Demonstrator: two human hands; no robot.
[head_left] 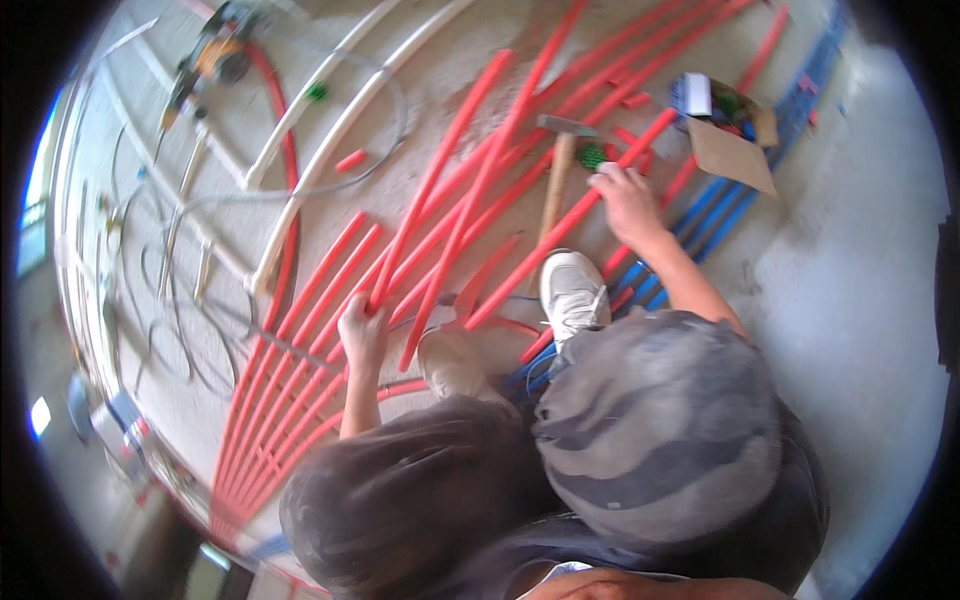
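My left hand [363,330] is closed around the lower end of a red plastic pipe [440,175], which slants up and away to the right. Another loose red pipe [487,190] crosses close beside it. Farther right, my right hand [627,205] grips the upper part of a second red pipe [545,245], whose lower end reaches down between my shoes. A wooden-handled hammer [558,185] lies by this pipe, partly behind it. Near my right fingers sits a small green piece [592,155]. A red tool [470,295], its kind unclear, lies by my left shoe [455,362].
Several long red pipes [300,350] run across the concrete floor. Blue pipes [715,215] lie at the right beside an open cardboard box [735,155] of small parts. At the left are white pipes [325,150], a grey cable [180,320] and an orange power tool [222,60].
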